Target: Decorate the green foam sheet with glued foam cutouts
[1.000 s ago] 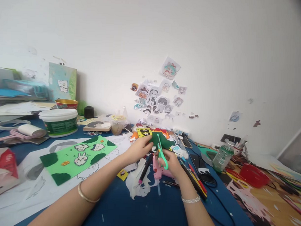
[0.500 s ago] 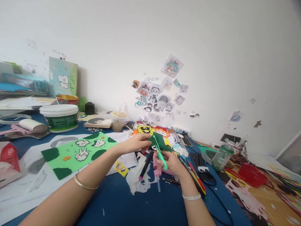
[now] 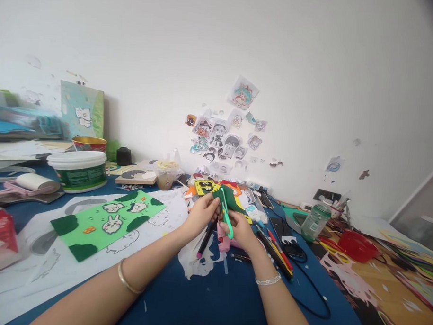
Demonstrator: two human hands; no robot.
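Observation:
My left hand [image 3: 205, 212] pinches the left edge of a dark green sheet [image 3: 232, 201], held up over the desk. Mint-green scissors [image 3: 227, 220] are gripped in my right hand [image 3: 239, 229], their blades pointing up and away against the sheet. How far the blades are parted I cannot tell. Below the hands lie white paper scraps [image 3: 200, 264], a black marker with a magenta end [image 3: 203, 242] and a pink tool with a clear stick [image 3: 223, 241]. Left of my hands rests a light green sheet [image 3: 97, 217] with dark green corner patches and white cartoon figures.
A white-lidded tub [image 3: 77, 172] and a lidded drink cup [image 3: 165, 175] stand at the back left. To the right are several pens [image 3: 277, 254], a black cable [image 3: 316, 298], a green jar [image 3: 316, 223] and a red dish [image 3: 358, 245]. Paper drawings [image 3: 219, 134] cover part of the wall.
My left hand has turned more upright and moved down slightly at the sheet's edge. The scissors now point more steeply upward. The whole view has shifted a little, with things sitting further left.

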